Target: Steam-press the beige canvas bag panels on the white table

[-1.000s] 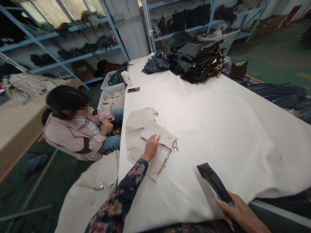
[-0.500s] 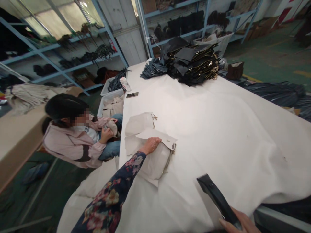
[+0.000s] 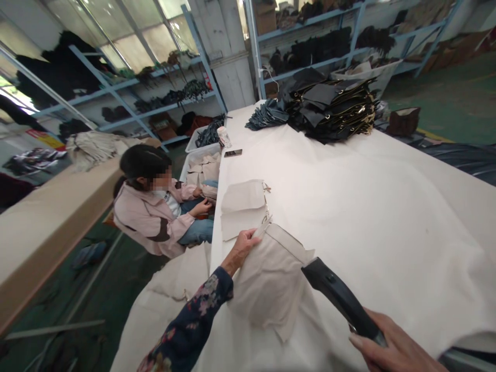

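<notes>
My left hand pinches the upper edge of a beige bag piece at its left corner. The piece hangs slanted over the white table, and a seam runs along its top. In my right hand is a black, slightly curved handheld tool, gripped by its lower end. Its tip is close to the right upper corner of the bag piece; whether they touch I cannot tell. Beyond my left hand, another beige piece with metal clasps on its right side lies flat on the table.
A white-covered table stretches ahead. Black bag pieces with eyelets are piled at its far end, near a phone and a cup. A seated co-worker handles a piece at the left edge, beside plastic bins.
The bag piece has been turned and lifted by my left hand, its edge now facing the tool. The tool has come nearer to it. The view has swung left.
</notes>
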`<state>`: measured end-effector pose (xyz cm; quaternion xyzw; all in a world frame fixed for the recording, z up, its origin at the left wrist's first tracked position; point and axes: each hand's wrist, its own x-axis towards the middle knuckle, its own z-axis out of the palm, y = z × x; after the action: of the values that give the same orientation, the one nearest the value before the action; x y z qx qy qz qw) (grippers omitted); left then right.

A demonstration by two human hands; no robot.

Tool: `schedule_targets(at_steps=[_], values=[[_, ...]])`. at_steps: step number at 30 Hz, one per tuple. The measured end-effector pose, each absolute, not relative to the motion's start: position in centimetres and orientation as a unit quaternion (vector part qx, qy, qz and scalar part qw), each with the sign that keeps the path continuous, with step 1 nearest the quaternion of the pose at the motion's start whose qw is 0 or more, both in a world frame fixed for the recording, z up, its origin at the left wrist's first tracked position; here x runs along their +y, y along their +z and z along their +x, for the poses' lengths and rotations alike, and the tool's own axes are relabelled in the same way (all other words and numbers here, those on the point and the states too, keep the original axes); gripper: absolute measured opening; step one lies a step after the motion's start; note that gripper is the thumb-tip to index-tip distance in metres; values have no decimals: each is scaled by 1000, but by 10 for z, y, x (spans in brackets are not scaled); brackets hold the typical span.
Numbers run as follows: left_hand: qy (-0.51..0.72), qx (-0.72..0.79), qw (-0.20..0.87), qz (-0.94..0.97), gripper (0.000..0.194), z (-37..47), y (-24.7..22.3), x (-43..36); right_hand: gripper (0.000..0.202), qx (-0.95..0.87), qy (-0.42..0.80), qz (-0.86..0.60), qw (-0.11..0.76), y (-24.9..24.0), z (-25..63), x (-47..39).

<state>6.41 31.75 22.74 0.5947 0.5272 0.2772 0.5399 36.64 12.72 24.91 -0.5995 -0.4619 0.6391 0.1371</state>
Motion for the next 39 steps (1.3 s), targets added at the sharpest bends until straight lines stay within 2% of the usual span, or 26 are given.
schedule_targets(at_steps=[5, 10, 14, 18, 21, 30, 35, 39], values=[[349, 516, 615, 484, 35, 64, 208, 277, 33, -511, 666, -518, 166, 277, 326, 157], [409, 465, 684, 385, 33, 66, 208, 252, 22, -529, 680, -474, 181, 277, 298, 169], [442, 421, 716, 339, 27, 73, 209, 233, 19, -528, 680, -471, 194, 272, 283, 176], [449, 415, 736, 292, 29, 77, 202, 217, 24, -527, 635, -509, 244, 271, 283, 189], [480, 414, 733, 246, 33, 74, 197, 214, 29, -520, 606, -538, 270, 274, 291, 192], [491, 400, 731, 253, 30, 74, 200, 211, 23, -514, 687, -472, 206, 265, 276, 159], [449, 423, 731, 291, 29, 73, 194, 195, 26, -507, 652, -505, 250, 266, 273, 177], [456, 482, 679, 315, 35, 61, 183, 194, 30, -493, 610, -554, 280, 267, 300, 184]])
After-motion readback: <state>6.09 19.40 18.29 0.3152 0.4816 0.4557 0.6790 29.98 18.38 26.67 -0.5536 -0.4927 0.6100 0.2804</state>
